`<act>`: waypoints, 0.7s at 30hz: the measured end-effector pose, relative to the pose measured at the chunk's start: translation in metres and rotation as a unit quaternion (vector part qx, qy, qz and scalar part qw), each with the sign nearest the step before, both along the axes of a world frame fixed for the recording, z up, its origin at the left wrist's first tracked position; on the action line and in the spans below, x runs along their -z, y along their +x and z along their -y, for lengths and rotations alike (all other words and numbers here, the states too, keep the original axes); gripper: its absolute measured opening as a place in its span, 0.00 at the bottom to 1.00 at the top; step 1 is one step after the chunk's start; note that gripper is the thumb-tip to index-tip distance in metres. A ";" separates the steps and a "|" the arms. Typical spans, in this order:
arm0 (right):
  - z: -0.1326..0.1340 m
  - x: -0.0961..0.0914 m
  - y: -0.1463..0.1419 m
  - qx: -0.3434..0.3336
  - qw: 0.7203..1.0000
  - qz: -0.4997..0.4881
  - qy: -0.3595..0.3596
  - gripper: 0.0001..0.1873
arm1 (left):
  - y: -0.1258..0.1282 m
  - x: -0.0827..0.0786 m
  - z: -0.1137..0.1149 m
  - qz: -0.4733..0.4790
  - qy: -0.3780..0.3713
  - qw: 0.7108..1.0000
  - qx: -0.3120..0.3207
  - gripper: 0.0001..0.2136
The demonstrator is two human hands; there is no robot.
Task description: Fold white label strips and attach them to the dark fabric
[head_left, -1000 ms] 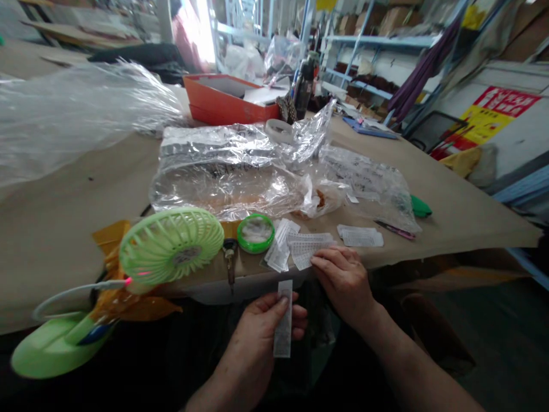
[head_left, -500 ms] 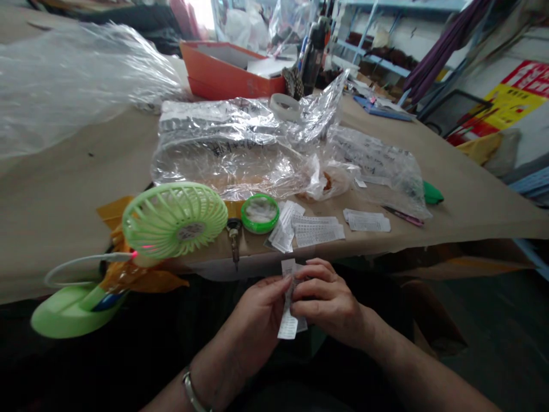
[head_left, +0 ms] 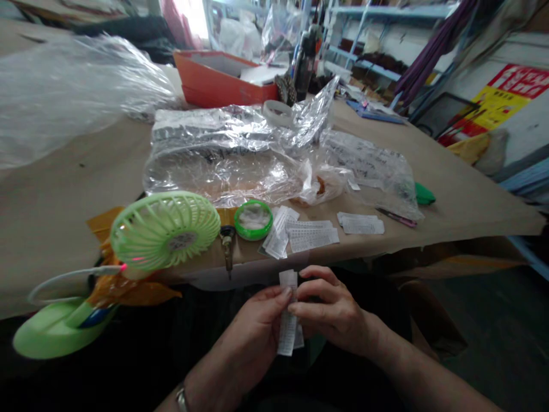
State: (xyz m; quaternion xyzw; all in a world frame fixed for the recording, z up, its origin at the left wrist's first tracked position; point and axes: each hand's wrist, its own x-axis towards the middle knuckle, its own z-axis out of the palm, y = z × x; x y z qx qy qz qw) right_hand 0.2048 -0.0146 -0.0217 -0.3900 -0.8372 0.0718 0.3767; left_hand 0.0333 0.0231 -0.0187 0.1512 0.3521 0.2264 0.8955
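My left hand (head_left: pixel 256 326) and my right hand (head_left: pixel 330 312) meet below the table edge. Both pinch a narrow white printed label strip (head_left: pixel 287 320) that hangs upright between their fingertips; a second strip seems to lie behind it. On the table just beyond lie several more label strips (head_left: pixel 309 236), with another small stack (head_left: pixel 361 224) to the right. A green-rimmed round container (head_left: pixel 254 220) sits left of them.
A light-green desk fan (head_left: pixel 165 228) on its stand (head_left: pixel 51 335) occupies the near left. Crumpled clear plastic bags (head_left: pixel 231 166) cover the brown-paper table (head_left: pixel 64 194). An orange box (head_left: pixel 223 80), a tape roll (head_left: pixel 278 113) and shelving stand behind.
My right hand left the label strips on the table and came down to the strip held by my left hand; both now pinch it. The view shifted slightly.
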 end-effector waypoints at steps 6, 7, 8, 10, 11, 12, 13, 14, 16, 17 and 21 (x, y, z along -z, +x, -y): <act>-0.010 -0.010 0.062 0.275 0.956 0.090 0.039 0.19 | 0.001 0.015 0.003 -0.059 -0.003 0.998 0.032 0.10; -0.012 -0.009 0.072 0.315 0.940 0.129 0.038 0.20 | 0.002 0.016 0.004 -0.058 -0.004 0.998 0.037 0.11; -0.013 -0.008 0.080 0.340 0.925 0.165 0.033 0.22 | 0.003 0.017 0.005 -0.059 -0.004 0.997 0.042 0.11; -0.014 -0.002 0.090 0.355 0.909 0.216 0.020 0.22 | 0.004 0.016 0.006 -0.067 -0.003 0.997 0.043 0.12; -0.014 0.000 0.093 0.353 0.907 0.228 0.018 0.21 | 0.004 0.016 0.007 -0.071 -0.002 0.997 0.043 0.12; -0.013 0.003 0.095 0.350 0.908 0.230 0.021 0.19 | 0.004 0.016 0.007 -0.072 -0.001 0.997 0.042 0.12; -0.012 0.005 0.098 0.345 0.911 0.223 0.029 0.17 | 0.003 0.016 0.008 -0.071 -0.001 0.997 0.040 0.13; -0.011 0.006 0.101 0.338 0.918 0.206 0.039 0.16 | 0.003 0.016 0.007 -0.069 -0.002 0.997 0.039 0.13; -0.010 0.006 0.106 0.317 0.934 0.156 0.055 0.12 | 0.002 0.016 0.007 -0.067 -0.005 0.997 0.040 0.12; -0.009 0.004 0.107 0.308 0.941 0.124 0.060 0.10 | 0.001 0.015 0.006 -0.067 -0.005 0.997 0.042 0.12; -0.004 -0.007 0.082 0.271 0.960 -0.028 0.071 0.08 | 0.000 0.008 0.006 -0.062 0.005 0.997 0.044 0.10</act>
